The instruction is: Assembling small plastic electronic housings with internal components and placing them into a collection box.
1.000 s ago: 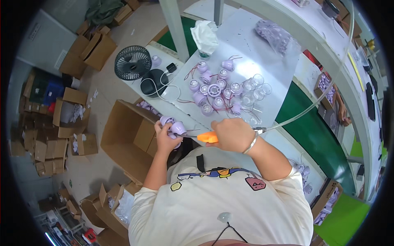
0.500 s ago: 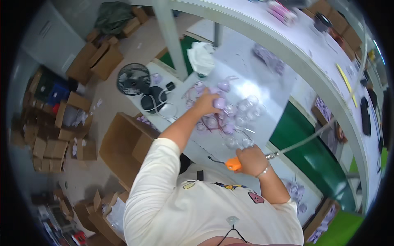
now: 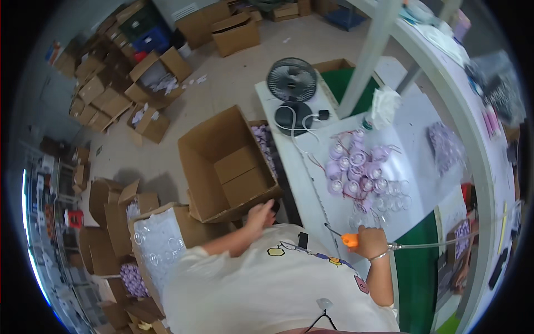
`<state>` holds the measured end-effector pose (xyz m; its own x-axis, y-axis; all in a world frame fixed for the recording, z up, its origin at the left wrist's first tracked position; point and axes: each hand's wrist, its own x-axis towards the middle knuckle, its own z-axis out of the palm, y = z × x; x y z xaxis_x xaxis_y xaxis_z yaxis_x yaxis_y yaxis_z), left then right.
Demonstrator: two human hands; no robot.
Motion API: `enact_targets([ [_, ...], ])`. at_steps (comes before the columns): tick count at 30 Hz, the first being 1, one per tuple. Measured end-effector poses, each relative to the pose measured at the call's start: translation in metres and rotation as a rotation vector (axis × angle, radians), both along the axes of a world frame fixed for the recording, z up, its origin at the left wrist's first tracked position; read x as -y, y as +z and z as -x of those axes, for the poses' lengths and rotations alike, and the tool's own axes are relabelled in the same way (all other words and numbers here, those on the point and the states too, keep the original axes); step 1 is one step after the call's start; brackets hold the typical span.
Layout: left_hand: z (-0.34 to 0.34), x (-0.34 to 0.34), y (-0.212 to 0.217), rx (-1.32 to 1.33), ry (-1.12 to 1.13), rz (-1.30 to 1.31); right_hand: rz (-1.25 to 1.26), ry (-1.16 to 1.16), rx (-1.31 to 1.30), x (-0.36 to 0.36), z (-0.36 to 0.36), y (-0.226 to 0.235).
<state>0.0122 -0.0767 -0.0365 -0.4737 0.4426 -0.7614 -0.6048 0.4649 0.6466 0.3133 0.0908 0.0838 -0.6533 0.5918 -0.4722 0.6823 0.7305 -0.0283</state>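
Note:
My right hand (image 3: 371,242) is closed around an orange air blow gun (image 3: 350,240), whose thin dark nozzle points up and left over the near table edge. A clear hose (image 3: 434,244) runs from its metal fitting off to the right. My left hand (image 3: 260,216) is beside the near right corner of a large open cardboard box (image 3: 214,147), with its fingers loosely stretched and nothing visible in them. A cluster of small lilac parts with red wires (image 3: 356,164) lies on the white table, and several clear plastic cups (image 3: 394,197) are beside it.
A black fan (image 3: 292,79) stands at the table's far end, near a white cable and a white bag (image 3: 385,108). A wrapped lilac bundle (image 3: 445,146) lies farther right. A pale shelf frame (image 3: 371,58) rises over the table. Cartons (image 3: 150,122) crowd the floor at left.
My left hand has left the lilac parts and come back to the box's near corner. The view has swung left. My right hand still holds the air blow gun.

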Motion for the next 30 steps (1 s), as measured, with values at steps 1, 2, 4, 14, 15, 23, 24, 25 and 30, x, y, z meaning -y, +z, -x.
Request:
enact_targets([
  [1, 0.018, 0.037, -0.034, 0.219, 0.159, 0.073, 0.007, 0.014, 0.028, 0.001, 0.003, -0.001],
  [2, 0.026, 0.053, -0.043, 0.221, 0.189, 0.068, 0.018, 0.038, 0.057, 0.001, 0.008, -0.005],
  [4, 0.037, 0.078, -0.05, 0.574, 0.681, 0.182, 0.039, 0.072, 0.112, 0.0, 0.02, -0.011],
  [14, 0.103, 0.072, -0.106, 0.687, 0.992, -0.394, 0.139, 0.072, 0.291, -0.001, 0.069, -0.031],
  [15, 0.102, 0.068, -0.102, 0.62, 0.956, -0.415, 0.172, 0.038, 0.328, -0.002, 0.073, -0.032],
  [23, 0.197, 0.04, 0.036, 0.589, 1.026, -0.386, 0.187, -0.128, 0.399, -0.012, 0.111, -0.023],
  [24, 0.223, 0.048, 0.026, 0.679, 0.991, -0.519, 0.19, -0.153, 0.421, -0.011, 0.116, -0.021],
  [25, 0.25, 0.041, 0.048, 0.707, 1.004, -0.504, 0.196, -0.175, 0.427, -0.01, 0.12, -0.022],
  [30, 0.409, -0.047, 0.113, 0.339, 0.752, -0.654, 0.227, -0.261, 0.458, -0.005, 0.145, -0.03],
])
